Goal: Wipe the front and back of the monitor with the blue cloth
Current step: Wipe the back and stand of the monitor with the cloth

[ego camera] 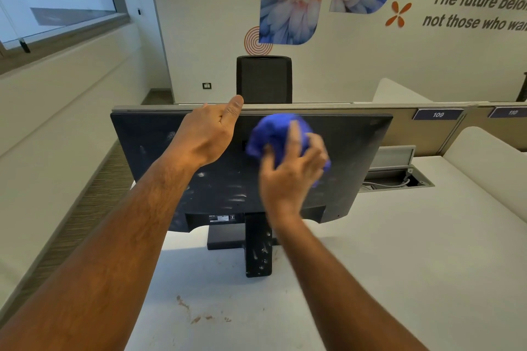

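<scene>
Hands worked apart: the left hand (208, 134) gripped the monitor's (350, 151) top edge while the right hand (291, 168) clutched the blue cloth (273, 134), best swept across the remaining smudges.

Left hand (206, 134) gripping overhead edge, right hand (291, 171) blurred, seemingly clutching

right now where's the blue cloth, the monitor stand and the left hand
blue cloth (275, 129): head view, upper bunched part
monitor stand (258, 248): head view, upright post
left hand (206, 134): head view, back of hand
</scene>
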Action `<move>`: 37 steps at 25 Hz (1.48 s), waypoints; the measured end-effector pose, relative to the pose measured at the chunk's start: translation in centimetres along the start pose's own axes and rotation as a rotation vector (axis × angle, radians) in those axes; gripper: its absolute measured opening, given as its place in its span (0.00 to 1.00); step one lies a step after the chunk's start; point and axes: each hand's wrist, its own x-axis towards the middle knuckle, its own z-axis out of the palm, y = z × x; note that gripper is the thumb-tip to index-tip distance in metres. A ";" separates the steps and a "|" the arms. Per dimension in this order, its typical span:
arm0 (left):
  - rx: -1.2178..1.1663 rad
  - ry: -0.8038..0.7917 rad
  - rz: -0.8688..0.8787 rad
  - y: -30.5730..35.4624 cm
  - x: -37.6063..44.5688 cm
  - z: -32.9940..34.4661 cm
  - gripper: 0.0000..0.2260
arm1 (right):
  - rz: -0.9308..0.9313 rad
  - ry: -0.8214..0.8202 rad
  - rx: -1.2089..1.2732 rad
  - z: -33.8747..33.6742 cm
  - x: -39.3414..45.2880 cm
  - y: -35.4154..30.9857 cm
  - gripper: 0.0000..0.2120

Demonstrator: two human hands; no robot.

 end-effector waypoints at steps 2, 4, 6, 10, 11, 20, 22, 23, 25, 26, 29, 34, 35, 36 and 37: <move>0.008 0.001 0.022 -0.4 0.1 0.0 0.32 | -0.297 -0.131 -0.015 1.2 -4.9 -2.5 0.27; 0.020 -0.014 0.052 -0.6 0.0 0.0 0.26 | -0.578 -0.269 -0.064 1.7 -8.0 -2.4 0.30; 0.035 -0.032 0.073 -0.7 -0.1 -0.1 0.21 | -0.691 -0.337 -0.083 1.7 -8.1 0.1 0.34; 0.045 -0.065 0.076 -0.9 0.0 -0.2 0.20 | -0.403 -0.182 -0.050 0.0 -5.8 6.9 0.29; 0.043 -0.070 0.070 -0.9 -0.1 -0.1 0.20 | -0.266 -0.149 -0.024 -0.7 -5.0 8.7 0.28; 0.049 -0.052 0.070 -0.5 -0.2 0.0 0.22 | 0.246 -0.091 0.205 -0.1 -5.6 5.0 0.27; 0.056 -0.051 0.075 -0.4 -0.2 0.0 0.22 | 0.008 -0.250 0.175 1.1 -8.7 1.1 0.25; 0.051 -0.051 0.075 -0.4 -0.2 0.0 0.22 | -0.177 -0.330 0.140 1.7 -10.2 -0.2 0.24; 0.037 -0.053 0.070 -0.6 -0.3 -0.1 0.22 | -0.529 -0.474 0.052 2.6 -12.0 -0.7 0.26; 0.034 -0.057 0.069 -0.7 -0.4 -0.2 0.21 | -0.604 -0.536 0.014 2.8 -12.3 0.1 0.28; 0.030 -0.059 0.077 -0.7 -0.6 -0.3 0.21 | -0.442 -0.555 0.002 2.1 -11.8 4.2 0.30; 0.047 -0.058 0.077 -0.5 -0.6 -0.2 0.21 | 0.249 -0.348 0.116 -1.6 -7.7 12.7 0.27; 0.051 -0.057 0.077 -0.4 -0.6 -0.1 0.21 | 0.386 -0.294 0.153 -2.4 -6.3 13.6 0.26; 0.053 -0.052 0.076 -0.3 -0.6 -0.1 0.21 | 0.498 -0.249 0.190 -2.6 -5.4 14.1 0.25; 0.055 -0.047 0.073 -0.3 -0.6 0.0 0.21 | 0.561 -0.214 0.221 -2.7 -4.9 13.9 0.24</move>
